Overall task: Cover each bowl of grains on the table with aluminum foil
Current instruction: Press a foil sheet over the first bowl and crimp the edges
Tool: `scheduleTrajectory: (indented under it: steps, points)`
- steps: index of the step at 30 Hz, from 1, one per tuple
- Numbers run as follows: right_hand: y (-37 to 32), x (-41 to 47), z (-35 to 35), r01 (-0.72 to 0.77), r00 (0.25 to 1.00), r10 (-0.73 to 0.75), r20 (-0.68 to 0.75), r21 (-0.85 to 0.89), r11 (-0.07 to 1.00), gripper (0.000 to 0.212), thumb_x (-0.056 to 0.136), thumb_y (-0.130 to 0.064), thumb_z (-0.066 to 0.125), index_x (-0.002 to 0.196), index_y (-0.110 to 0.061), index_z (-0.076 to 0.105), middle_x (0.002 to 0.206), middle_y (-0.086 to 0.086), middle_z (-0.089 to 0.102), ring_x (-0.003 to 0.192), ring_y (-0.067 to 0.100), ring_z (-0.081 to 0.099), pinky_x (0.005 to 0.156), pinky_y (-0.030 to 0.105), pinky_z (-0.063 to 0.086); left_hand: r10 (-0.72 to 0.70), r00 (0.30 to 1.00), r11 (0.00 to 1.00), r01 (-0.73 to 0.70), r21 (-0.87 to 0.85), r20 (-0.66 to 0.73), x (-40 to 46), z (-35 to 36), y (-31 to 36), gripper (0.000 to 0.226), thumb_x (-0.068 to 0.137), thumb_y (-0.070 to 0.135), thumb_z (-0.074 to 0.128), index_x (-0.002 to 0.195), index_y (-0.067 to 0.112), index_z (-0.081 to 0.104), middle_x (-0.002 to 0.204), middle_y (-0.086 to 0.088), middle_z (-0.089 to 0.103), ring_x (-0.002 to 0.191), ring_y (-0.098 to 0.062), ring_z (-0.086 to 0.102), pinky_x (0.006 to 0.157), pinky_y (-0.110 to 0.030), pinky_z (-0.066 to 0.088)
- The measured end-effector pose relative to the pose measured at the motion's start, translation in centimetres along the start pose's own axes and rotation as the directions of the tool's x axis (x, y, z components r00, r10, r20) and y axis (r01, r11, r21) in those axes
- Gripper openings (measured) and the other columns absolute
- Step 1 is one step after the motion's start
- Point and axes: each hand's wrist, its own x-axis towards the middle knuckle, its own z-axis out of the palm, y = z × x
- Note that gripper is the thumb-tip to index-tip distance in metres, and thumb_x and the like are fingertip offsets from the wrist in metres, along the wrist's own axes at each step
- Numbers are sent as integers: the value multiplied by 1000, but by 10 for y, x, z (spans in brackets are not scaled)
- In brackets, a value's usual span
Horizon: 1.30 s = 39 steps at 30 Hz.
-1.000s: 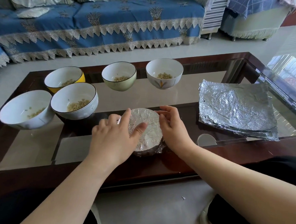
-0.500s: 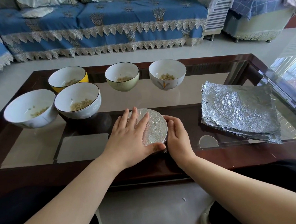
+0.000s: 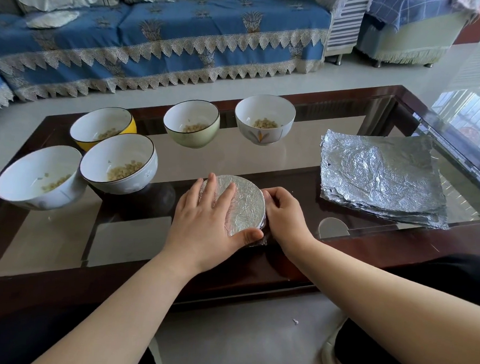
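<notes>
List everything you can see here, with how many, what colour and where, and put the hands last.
foil-covered bowl: one, silver, near middle of the table
open bowls of grains: five; white far left, white beside it, yellow behind, pale green and white with a flower at the back
foil sheets: one stack, silver, right side
table: one, dark wood and glass
sofa: blue with lace trim, behind the table
left hand: flat on the foil top
right hand: curled round the foil-covered bowl's right rim
</notes>
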Motion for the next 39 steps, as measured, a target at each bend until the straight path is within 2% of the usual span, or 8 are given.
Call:
scheduleTrajectory:
  steps: [9, 18, 23, 26, 29, 33, 36, 39]
  points:
    - [-1, 14, 0, -57, 994, 53, 94, 39, 998, 11, 93, -19, 62, 86, -23, 70, 87, -1, 73, 81, 13, 67, 79, 35, 56, -6, 1000, 1000, 6, 7, 11, -1, -1, 2, 129, 49, 98, -18, 158, 32, 4, 166, -8, -6, 151, -27, -6, 120, -46, 4]
    - [-5, 21, -2, 46, 988, -23, 153, -144, 989, 13, 85, -11, 69, 83, -23, 62, 82, -4, 69, 72, 9, 60, 71, 21, 49, -21, 999, 1000, 21, 16, 26, 0, -2, 3, 129, 48, 98, -19, 157, 32, 1, 166, -8, -9, 151, -27, -9, 120, -45, 2]
    - [-7, 16, -8, 154, 985, -169, -22, -309, 938, 31, 82, 6, 39, 88, -20, 54, 98, 1, 59, 82, 11, 58, 72, 25, 41, -66, 997, 998, 66, 0, 45, 1, -4, 9, 127, 49, 97, -14, 157, 33, 0, 165, -8, -11, 151, -27, -11, 121, -45, -1]
    - [-11, 0, -13, 170, 978, -184, -100, -136, 976, 26, 90, 1, 41, 93, -19, 57, 94, -5, 64, 83, 7, 57, 73, 20, 40, -116, 993, 993, 116, -4, 26, 1, -3, 14, 130, 47, 96, -19, 158, 32, 2, 165, -10, -8, 151, -29, -9, 121, -46, 0]
    - [-9, -24, -13, 199, 979, -201, -30, -60, 978, 17, 100, -15, 45, 103, -23, 59, 90, -12, 66, 78, -3, 58, 69, 13, 43, -160, 986, 987, 161, -12, 39, 3, -4, 19, 129, 49, 96, -17, 158, 30, 1, 165, -12, -8, 151, -31, -8, 121, -47, 2]
    - [2, -32, -14, 193, 979, -190, 80, -41, 980, 19, 103, -24, 43, 114, -26, 57, 97, -16, 66, 90, -4, 60, 79, 16, 46, -165, 984, 986, 166, -9, 71, 4, -13, 15, 126, 51, 98, -9, 157, 31, 6, 165, -11, 1, 151, -32, 0, 120, -48, 6]
    - [8, -27, -14, 216, 970, -203, 133, -85, 973, 23, 103, -24, 42, 120, -28, 56, 108, -11, 65, 97, -3, 58, 86, 18, 45, -133, 988, 990, 130, 46, 78, 1, -15, 10, 124, 53, 99, -4, 156, 31, 8, 164, -12, 3, 150, -33, -12, 120, -48, -3]
    - [13, -26, -12, 290, 952, -267, 150, -169, 942, 29, 102, -20, 41, 127, -25, 55, 124, -5, 56, 110, -16, 45, 93, 3, 32, -93, 993, 996, 93, 4, 68, 3, -15, 2, 125, 53, 101, 0, 155, 30, 13, 163, -10, 4, 148, -30, -20, 120, -47, -7]
